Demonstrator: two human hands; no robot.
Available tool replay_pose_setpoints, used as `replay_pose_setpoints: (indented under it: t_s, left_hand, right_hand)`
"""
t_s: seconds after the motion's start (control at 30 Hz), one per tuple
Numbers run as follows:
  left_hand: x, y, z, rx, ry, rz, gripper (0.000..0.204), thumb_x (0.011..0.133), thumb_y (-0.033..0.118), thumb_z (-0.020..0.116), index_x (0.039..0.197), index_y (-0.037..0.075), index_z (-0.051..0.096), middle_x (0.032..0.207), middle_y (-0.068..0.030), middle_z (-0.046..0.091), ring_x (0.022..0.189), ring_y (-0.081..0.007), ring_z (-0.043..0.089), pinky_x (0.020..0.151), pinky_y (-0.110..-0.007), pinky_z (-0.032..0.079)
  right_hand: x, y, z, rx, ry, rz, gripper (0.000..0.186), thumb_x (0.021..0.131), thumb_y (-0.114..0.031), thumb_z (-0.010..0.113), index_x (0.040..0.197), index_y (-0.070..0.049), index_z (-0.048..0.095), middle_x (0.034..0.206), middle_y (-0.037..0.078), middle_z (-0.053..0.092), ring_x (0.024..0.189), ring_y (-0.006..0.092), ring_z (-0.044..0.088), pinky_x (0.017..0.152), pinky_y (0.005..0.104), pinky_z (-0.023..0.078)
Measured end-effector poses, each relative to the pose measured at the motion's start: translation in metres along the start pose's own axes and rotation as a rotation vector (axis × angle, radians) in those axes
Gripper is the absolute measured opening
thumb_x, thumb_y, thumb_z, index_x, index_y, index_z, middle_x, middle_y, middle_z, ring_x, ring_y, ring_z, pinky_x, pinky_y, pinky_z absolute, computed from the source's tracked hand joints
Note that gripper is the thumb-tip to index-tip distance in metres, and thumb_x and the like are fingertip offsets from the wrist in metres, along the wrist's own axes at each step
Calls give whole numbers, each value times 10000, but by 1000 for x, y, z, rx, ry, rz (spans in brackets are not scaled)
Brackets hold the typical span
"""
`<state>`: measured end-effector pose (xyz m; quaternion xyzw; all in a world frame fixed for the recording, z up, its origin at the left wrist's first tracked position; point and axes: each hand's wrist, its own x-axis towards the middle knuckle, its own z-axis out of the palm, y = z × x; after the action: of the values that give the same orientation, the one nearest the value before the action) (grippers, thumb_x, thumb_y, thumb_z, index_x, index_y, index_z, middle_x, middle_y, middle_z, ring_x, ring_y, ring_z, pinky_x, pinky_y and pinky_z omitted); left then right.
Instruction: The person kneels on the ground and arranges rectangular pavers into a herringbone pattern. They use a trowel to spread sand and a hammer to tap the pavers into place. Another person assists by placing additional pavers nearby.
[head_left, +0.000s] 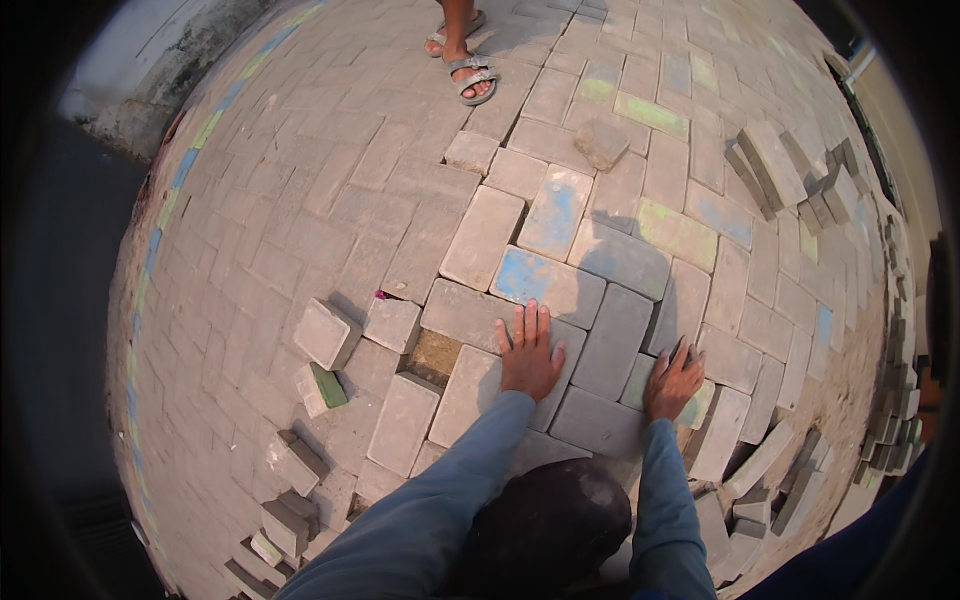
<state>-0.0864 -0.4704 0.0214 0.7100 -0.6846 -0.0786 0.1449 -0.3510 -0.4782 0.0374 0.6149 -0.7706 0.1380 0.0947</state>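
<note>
My left hand [530,352] lies flat with its fingers spread on a grey paving block [570,345], below a paver with a blue paint patch [545,283]. To the right, my right hand [675,382] rests with bent, slightly parted fingers on a green-tinted paver [637,380]; nothing is visibly lifted in it. A darker grey paver [612,342] sits between the hands. Left of my left hand, a sandy gap [432,358] shows in the paving, with a short block [392,323] at its upper left edge.
Loose blocks [327,333] and a green-sided piece [322,388] lie at left. Pavers are stacked [770,165] at right, and tilted blocks [760,460] lie at lower right. A broken chunk [601,145] sits ahead. Another person's sandalled feet [470,80] stand at the far side.
</note>
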Motion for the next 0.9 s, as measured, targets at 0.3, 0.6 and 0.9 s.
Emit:
replay_pose_setpoints:
  t_s: [0.3, 0.6, 0.9]
  left_hand:
    - [111, -35, -26, -226, 342, 92, 479, 963, 176, 612, 1386, -17, 499, 1363, -198, 534, 1313, -411, 472, 1156, -601, 299]
    - [275, -119, -16, -37, 148, -208, 466, 957, 312, 602, 1287, -17, 581, 1276, -219, 599, 1232, -401, 522, 1053, -566, 393]
    - [303, -101, 13, 271, 247, -329, 448, 988, 444, 575, 1132, 32, 675, 1191, -220, 572, 1136, -386, 510, 948, -548, 391]
  right_hand:
    - [4, -4, -7, 16, -95, 70, 538, 1024, -287, 561, 1508, -68, 472, 1469, 235, 464, 1469, 430, 317, 1221, 543, 236]
    - [6, -5, -9, 50, -120, 87, 549, 1018, -273, 560, 1510, -49, 465, 1477, 235, 453, 1478, 428, 298, 1220, 547, 227]
    - [9, -5, -13, 62, -138, 98, 546, 1007, -258, 570, 1494, -27, 481, 1474, 239, 445, 1481, 435, 280, 1214, 549, 243]
